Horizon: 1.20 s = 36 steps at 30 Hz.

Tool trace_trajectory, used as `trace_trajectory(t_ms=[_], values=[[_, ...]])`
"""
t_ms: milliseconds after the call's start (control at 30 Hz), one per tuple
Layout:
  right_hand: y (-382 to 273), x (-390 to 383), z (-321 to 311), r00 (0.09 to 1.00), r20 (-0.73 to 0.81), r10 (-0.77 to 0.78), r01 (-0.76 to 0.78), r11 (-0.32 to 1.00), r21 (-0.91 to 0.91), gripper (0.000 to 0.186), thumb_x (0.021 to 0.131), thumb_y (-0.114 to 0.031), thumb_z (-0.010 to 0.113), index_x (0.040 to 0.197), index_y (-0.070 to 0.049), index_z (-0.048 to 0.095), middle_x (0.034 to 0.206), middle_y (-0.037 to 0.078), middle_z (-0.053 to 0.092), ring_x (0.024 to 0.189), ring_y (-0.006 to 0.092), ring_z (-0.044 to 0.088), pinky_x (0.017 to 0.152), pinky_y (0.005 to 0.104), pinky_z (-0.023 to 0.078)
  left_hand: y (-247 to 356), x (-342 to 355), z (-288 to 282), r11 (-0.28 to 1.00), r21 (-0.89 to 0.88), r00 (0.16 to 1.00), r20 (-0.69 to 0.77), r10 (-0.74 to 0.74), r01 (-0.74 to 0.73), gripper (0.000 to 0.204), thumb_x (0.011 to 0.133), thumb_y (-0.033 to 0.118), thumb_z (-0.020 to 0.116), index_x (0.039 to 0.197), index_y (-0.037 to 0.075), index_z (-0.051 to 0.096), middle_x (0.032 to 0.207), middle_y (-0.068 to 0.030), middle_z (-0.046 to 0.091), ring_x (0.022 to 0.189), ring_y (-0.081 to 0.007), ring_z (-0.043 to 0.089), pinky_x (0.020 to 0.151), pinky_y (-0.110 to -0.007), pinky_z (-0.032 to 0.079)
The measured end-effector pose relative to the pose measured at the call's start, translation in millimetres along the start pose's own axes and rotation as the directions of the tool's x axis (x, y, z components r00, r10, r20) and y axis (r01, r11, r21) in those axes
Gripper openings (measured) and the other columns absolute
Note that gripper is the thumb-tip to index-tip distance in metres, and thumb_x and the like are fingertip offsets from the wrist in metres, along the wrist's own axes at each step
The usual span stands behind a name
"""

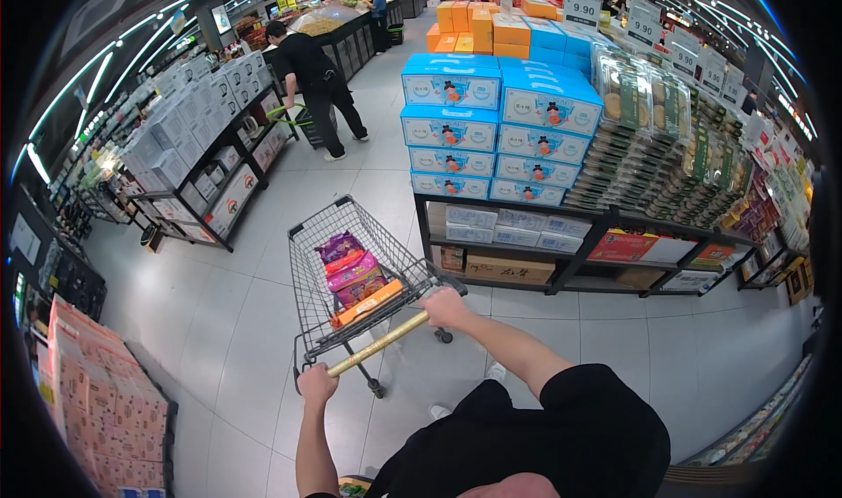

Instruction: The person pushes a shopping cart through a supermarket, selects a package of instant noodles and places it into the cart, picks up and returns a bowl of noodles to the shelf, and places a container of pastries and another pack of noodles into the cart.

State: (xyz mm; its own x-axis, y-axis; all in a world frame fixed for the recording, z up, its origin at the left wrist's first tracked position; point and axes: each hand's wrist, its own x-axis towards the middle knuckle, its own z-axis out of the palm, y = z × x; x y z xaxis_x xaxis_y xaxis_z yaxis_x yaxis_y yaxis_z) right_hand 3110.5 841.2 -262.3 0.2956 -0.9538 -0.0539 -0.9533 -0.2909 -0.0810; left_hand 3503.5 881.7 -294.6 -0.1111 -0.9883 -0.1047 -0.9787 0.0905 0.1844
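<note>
A wire shopping cart [303, 270] stands in front of me, angled toward the far left. My left hand [317, 383] is wrapped round the left end of its yellow handle [379, 345]. Round the right end of the same handle closes my right hand [445, 309]. Inside the basket lie a purple snack bag [338, 248], a pink-and-purple package [353, 279] and an orange box [367, 303] nearest the handle. Red packaging shows between the bags. The cart's right front corner is close to the black display shelf.
Blue boxes [452, 130] are stacked on the display at the right, beside clear packs of round baked goods [627, 103]. White boxes [175, 130] fill a shelf at the left. A person in black [307, 68] bends over a green-handled cart [294, 117] ahead. Pink cartons [96, 401] stand at near left.
</note>
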Motion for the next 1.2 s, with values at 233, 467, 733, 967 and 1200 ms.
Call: trace_trajectory(t_ms=[233,467,733,967,1200], values=[[4,-40,-6,0.999,-0.036,-0.003,0.002,1.0,-0.032,0.025,0.063,-0.023,0.074,0.084,-0.013,0.068,0.069,0.008,0.067,0.07,0.0289,0.068,0.064,0.0424,0.053,20,-20,-29,0.998,-0.05,0.954,0.295,0.057,-0.044,0.046,0.072,0.053,0.069,0.087,0.01,0.072,0.08,-0.0141,0.07,0.078,-0.0325,0.069,0.071,-0.044,0.054],[6,-75,-6,0.995,-0.097,0.009,-0.007,1.0,0.014,0.025,0.058,-0.021,0.075,0.078,-0.011,0.063,0.068,0.008,0.066,0.069,0.0292,0.066,0.065,0.0421,0.052,29,-32,-41,0.987,-0.137,0.899,0.418,0.133,-0.082,0.054,0.071,0.06,0.07,0.087,0.008,0.071,0.08,-0.0149,0.07,0.08,-0.0336,0.069,0.072,-0.044,0.053],[-10,-102,-13,0.997,-0.06,0.057,-0.056,0.998,0.025,0.019,0.062,-0.017,0.072,0.077,-0.011,0.062,0.068,0.007,0.065,0.069,0.0288,0.066,0.068,0.0413,0.05,25,-50,-35,0.986,-0.13,0.937,0.322,0.138,-0.101,0.055,0.068,0.063,0.073,0.086,0.011,0.072,0.075,-0.0111,0.07,0.074,-0.0293,0.068,0.068,-0.04,0.053],[-31,-117,-24,0.995,0.033,0.098,-0.1,0.993,0.059,0.016,0.066,-0.015,0.069,0.079,-0.011,0.063,0.069,0.009,0.066,0.069,0.0318,0.067,0.066,0.0443,0.051,7,-49,-31,0.977,-0.172,0.944,0.284,0.169,-0.123,0.05,0.064,0.06,0.078,0.079,0.012,0.071,0.073,-0.0073,0.069,0.073,-0.0268,0.068,0.066,-0.039,0.052],[-46,-127,-27,0.995,0.087,0.04,-0.055,0.984,0.172,0.012,0.069,-0.019,0.066,0.078,-0.012,0.063,0.069,0.01,0.066,0.069,0.034,0.066,0.064,0.0474,0.052,-9,-48,-36,0.976,-0.182,0.937,0.304,0.171,-0.119,0.049,0.061,0.057,0.081,0.077,0.012,0.07,0.072,-0.0067,0.069,0.072,-0.0262,0.067,0.066,-0.037,0.051]])
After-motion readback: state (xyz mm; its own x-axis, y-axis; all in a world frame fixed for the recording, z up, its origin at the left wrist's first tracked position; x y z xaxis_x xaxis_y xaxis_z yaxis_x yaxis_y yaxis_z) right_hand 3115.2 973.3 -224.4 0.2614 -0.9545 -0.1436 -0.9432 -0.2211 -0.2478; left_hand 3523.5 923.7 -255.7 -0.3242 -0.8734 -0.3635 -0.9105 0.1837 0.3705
